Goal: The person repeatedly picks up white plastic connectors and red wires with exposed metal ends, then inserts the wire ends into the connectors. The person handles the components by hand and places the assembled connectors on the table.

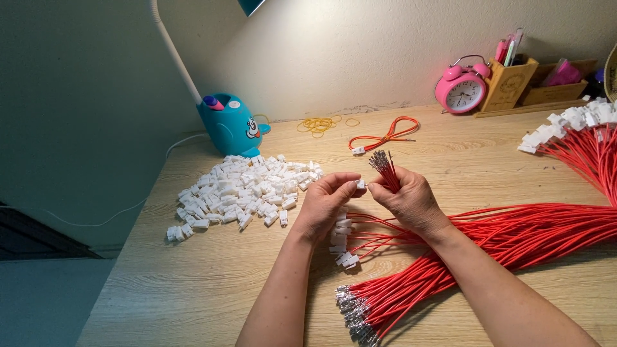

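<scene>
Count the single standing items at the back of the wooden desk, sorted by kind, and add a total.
Pink twin-bell alarm clock: 1
Blue cartoon-shaped lamp base: 1
Wooden pen holder with pens: 1
Wooden tray box: 1
Total: 4

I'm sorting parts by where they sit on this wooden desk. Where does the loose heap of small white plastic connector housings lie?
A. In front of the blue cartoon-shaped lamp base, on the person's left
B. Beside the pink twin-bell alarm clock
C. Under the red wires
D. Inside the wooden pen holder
A: the heap of small white plastic connector housings lies on the wooden desk just in front of the blue cartoon-shaped lamp base, beyond the left hand.
</scene>
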